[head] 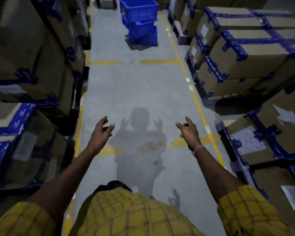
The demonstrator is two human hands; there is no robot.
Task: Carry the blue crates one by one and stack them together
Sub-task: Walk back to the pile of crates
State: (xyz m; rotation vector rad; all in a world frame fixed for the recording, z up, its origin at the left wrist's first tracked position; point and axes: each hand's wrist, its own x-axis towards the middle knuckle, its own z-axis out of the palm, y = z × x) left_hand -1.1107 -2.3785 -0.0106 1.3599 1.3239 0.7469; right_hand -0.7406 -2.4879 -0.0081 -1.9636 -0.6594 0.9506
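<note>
A stack of blue crates (140,21) stands on the floor at the far end of the aisle, a larger crate on top and smaller ones below sitting slightly askew. My left hand (101,132) and my right hand (188,130) are both stretched out in front of me over the floor, far short of the crates. Their fingers are loosely spread and hold nothing.
Cardboard boxes with blue tape (242,53) are stacked on pallets along the right, and more boxes (27,65) line the left. The grey concrete aisle (136,89) runs between them, marked with yellow lines (191,86). My shadow falls on the floor ahead.
</note>
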